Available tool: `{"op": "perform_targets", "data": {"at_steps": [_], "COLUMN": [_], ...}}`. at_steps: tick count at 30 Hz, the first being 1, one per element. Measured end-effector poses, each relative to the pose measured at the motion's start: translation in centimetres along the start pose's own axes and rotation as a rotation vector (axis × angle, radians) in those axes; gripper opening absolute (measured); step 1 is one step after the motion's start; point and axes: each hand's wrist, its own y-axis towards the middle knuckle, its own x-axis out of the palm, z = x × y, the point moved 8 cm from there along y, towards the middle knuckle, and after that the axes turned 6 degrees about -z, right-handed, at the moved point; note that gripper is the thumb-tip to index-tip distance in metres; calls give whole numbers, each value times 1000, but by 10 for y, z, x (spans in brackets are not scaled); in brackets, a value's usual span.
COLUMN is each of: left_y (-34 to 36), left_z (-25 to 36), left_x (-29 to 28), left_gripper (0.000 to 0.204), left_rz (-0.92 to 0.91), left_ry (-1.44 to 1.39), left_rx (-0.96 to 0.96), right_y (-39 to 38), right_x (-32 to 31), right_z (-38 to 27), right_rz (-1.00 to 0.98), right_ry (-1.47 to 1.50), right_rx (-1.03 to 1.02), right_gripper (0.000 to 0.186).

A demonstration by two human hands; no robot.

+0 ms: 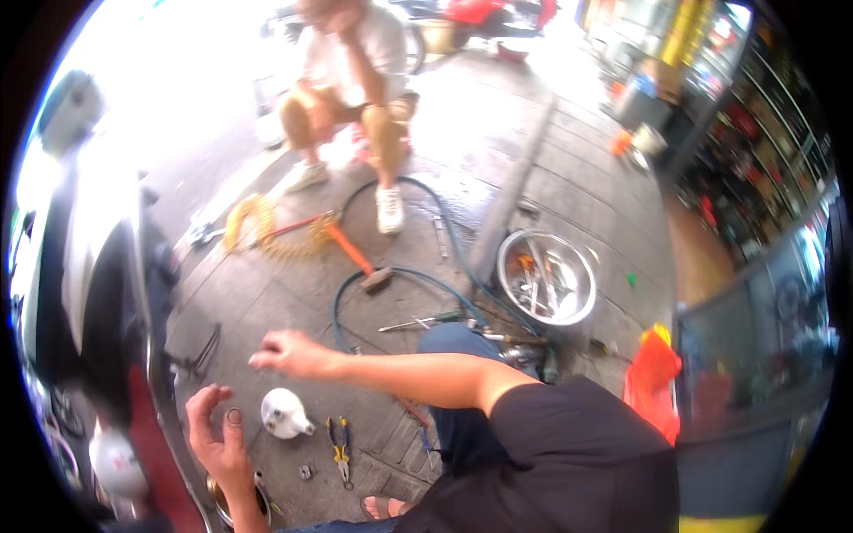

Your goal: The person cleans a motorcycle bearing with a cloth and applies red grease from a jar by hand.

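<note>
Two bare hands show in my feed, the left hand (220, 449) low on the left and the right hand (300, 354) reaching across above it. I see the left hand's fingers and thumb spread apart, released, with nothing in them. The right hand is blurred, its fingers half bent; I cannot tell whether they pinch anything. Between and just below the two, a white rounded part (283, 414) lies on the pavement (253, 306), apart from both as far as I can see. To its right lie pliers (341, 455) with their handles parted, and a small metal piece (306, 472) sits near them. A round metal housing (214, 489) is partly hidden behind my left wrist. Farther out I have an orange-handled hammer (351, 250), a looped hose (336, 306) and a metal basin (582, 307) with tools inside. Beyond these, another person (355, 71) sits with one hand near the face.
</note>
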Motion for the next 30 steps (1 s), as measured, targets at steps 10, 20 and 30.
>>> {"op": "perform_targets", "data": {"at_steps": [10,20,30], "left_y": [8,6,19], "left_z": [-27,-59,-51], "left_x": [32,33,40], "left_gripper": [44,40,36], "left_rz": [-174,-231,-241], "left_ry": [334,449,218], "left_rx": [64,36,-36], "right_y": [-34,-37,-26], "right_x": [74,53,44], "right_z": [-11,-17,-14], "right_rz": [-503,-363,-437], "right_ry": [815,700,759], "right_rx": [162,180,89], "right_gripper": [37,38,32]}}
